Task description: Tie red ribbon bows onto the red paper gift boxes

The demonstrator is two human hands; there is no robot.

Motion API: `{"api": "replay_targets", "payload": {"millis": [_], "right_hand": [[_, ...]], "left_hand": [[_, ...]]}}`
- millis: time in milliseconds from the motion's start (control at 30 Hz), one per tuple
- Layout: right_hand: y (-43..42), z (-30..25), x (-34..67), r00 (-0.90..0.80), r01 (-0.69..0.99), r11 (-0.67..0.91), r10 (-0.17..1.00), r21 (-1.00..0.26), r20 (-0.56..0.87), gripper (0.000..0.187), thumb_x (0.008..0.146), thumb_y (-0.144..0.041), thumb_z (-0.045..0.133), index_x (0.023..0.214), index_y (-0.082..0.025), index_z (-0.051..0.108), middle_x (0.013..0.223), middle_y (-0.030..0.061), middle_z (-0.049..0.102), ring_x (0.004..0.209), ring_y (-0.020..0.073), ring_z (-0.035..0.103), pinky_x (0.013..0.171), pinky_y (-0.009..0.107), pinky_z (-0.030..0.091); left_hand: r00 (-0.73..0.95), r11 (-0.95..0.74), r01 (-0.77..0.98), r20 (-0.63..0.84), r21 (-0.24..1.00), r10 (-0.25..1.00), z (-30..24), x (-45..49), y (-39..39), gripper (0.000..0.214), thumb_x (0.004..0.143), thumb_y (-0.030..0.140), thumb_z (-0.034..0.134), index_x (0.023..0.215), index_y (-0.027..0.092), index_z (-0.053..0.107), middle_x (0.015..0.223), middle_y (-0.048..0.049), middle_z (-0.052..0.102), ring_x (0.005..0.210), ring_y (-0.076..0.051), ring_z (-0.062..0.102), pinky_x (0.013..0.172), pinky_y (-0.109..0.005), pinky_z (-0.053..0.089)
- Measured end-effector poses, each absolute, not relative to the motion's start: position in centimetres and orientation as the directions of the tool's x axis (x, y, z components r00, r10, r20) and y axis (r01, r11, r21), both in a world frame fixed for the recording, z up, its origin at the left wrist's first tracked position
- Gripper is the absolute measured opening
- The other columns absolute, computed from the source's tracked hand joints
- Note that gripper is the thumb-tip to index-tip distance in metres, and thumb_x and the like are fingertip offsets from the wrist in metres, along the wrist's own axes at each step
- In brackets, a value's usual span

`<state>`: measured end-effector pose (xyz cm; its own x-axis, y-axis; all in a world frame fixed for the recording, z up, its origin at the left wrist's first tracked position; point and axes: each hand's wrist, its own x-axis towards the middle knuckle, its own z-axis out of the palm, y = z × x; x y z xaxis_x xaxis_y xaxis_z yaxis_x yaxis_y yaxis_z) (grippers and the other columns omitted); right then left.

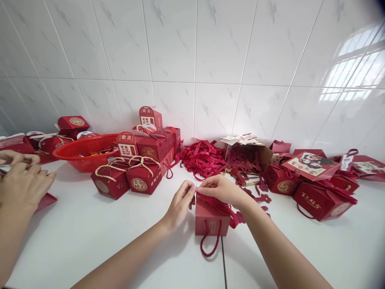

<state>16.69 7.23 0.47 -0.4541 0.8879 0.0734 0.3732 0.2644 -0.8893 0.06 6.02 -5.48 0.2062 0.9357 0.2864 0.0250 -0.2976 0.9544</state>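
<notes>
A small red gift box (210, 224) stands on the white table in front of me, with a dark red rope handle (210, 251) hanging down its near side. A wide red ribbon (221, 206) lies across its top and trails off to the right. At the box's upper left edge, the fingertips of my left hand (180, 204) and my right hand (222, 190) meet, both in a pinch. The ribbon runs under and into my right fingers. What the left fingertips pinch is too small to make out.
Behind the box are a heap of red ribbons (203, 158) and an open carton (264, 154) of dark red cut-outs. Finished-looking red boxes (144, 176) and a red plastic basket (90, 164) stand left, more boxes (323, 200) right. Another person's hands (24, 184) work at far left.
</notes>
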Motion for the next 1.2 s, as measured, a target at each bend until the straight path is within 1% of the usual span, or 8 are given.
{"api": "replay_targets", "payload": {"millis": [267, 433, 533, 633, 700, 833, 933, 1200], "right_hand": [[7.5, 0.1, 17.1, -0.375, 0.423, 0.193, 0.927, -0.885, 0.023, 0.037, 0.077, -0.054, 0.058, 0.081, -0.018, 0.067, 0.068, -0.0003, 0.055, 0.061, 0.0111, 0.045, 0.055, 0.023, 0.033], [7.8, 0.6, 18.2, -0.383, 0.405, 0.144, 0.923, -0.903, -0.024, 0.039, 0.076, -0.054, 0.059, 0.084, -0.017, 0.065, 0.066, -0.0012, 0.051, 0.056, 0.0086, 0.040, 0.050, 0.021, 0.028], [7.7, 1.4, 19.1, -0.394, 0.381, 0.162, 0.919, -0.911, -0.001, 0.038, 0.075, -0.053, 0.061, 0.085, -0.016, 0.065, 0.067, -0.0007, 0.052, 0.056, 0.0084, 0.039, 0.049, 0.021, 0.028], [7.6, 2.1, 20.5, -0.356, 0.389, 0.193, 0.933, -0.901, 0.047, 0.037, 0.073, -0.052, 0.062, 0.084, -0.017, 0.065, 0.066, -0.0011, 0.051, 0.054, 0.0076, 0.036, 0.048, 0.022, 0.026], [7.6, 2.5, 21.7, -0.307, 0.455, 0.192, 0.950, -0.870, 0.049, 0.036, 0.073, -0.052, 0.062, 0.081, -0.017, 0.063, 0.063, -0.0020, 0.050, 0.052, 0.0072, 0.034, 0.048, 0.022, 0.025], [7.6, 2.9, 23.8, -0.299, 0.654, 0.186, 0.954, -0.733, -0.025, 0.034, 0.074, -0.051, 0.062, 0.074, -0.017, 0.060, 0.069, 0.0006, 0.055, 0.059, 0.0100, 0.042, 0.052, 0.023, 0.032], [7.7, 2.8, 24.4, -0.364, 0.754, 0.198, 0.919, -0.626, -0.149, 0.035, 0.076, -0.051, 0.057, 0.076, -0.017, 0.063, 0.075, 0.0034, 0.059, 0.064, 0.0131, 0.047, 0.055, 0.025, 0.034], [8.7, 1.5, 24.4, -0.630, 0.594, 0.312, 0.753, -0.741, -0.189, 0.040, 0.082, -0.053, 0.051, 0.076, -0.015, 0.062, 0.064, -0.0016, 0.042, 0.059, 0.0096, 0.031, 0.054, 0.024, 0.026]], "left_hand": [[0.248, -0.352, 0.199, 0.301, 0.915, 0.921, -5.4, -0.4, 6.7, 0.031, 0.091, 0.045, 0.036, 0.075, 0.020, 0.041, 0.063, 0.0041, 0.040, 0.058, -0.011, 0.040, 0.056, -0.023, 0.037], [0.184, -0.204, 0.875, 0.089, 0.439, 0.979, -5.3, -3.1, 7.8, 0.021, 0.085, 0.032, 0.045, 0.070, 0.018, 0.052, 0.067, -0.0026, 0.057, 0.065, -0.018, 0.053, 0.063, -0.027, 0.040], [0.048, -0.070, 0.948, 0.079, 0.309, 0.996, -5.0, -5.5, 8.4, 0.009, 0.073, 0.019, 0.055, 0.065, 0.015, 0.055, 0.069, -0.0101, 0.060, 0.072, -0.025, 0.057, 0.068, -0.033, 0.041], [-0.026, -0.022, 0.961, 0.169, 0.276, 0.985, -4.4, -6.7, 9.1, 0.012, 0.077, 0.016, 0.050, 0.084, 0.013, 0.060, 0.093, -0.0163, 0.060, 0.094, -0.029, 0.056, 0.078, -0.036, 0.041], [-0.006, -0.084, 0.942, 0.267, 0.324, 0.964, -4.2, -6.3, 9.6, 0.018, 0.084, 0.021, 0.044, 0.096, 0.016, 0.057, 0.106, -0.0141, 0.056, 0.105, -0.027, 0.051, 0.086, -0.036, 0.040], [0.162, -0.393, 0.526, 0.365, 0.754, 0.917, -4.7, -3.6, 9.0, 0.027, 0.092, 0.041, 0.035, 0.083, 0.020, 0.049, 0.089, -0.0035, 0.055, 0.091, -0.018, 0.052, 0.086, -0.030, 0.040], [0.288, -0.258, 0.171, 0.202, 0.951, 0.936, -5.3, -1.8, 7.8, 0.032, 0.088, 0.050, 0.042, 0.077, 0.020, 0.043, 0.074, 0.0023, 0.046, 0.070, -0.012, 0.047, 0.070, -0.024, 0.040], [0.386, 0.013, 0.006, -0.015, 1.000, 0.923, -5.2, -1.8, 7.6, 0.037, 0.081, 0.052, 0.054, 0.075, 0.018, 0.043, 0.062, 0.0060, 0.036, 0.052, -0.008, 0.026, 0.050, -0.021, 0.020]]}}
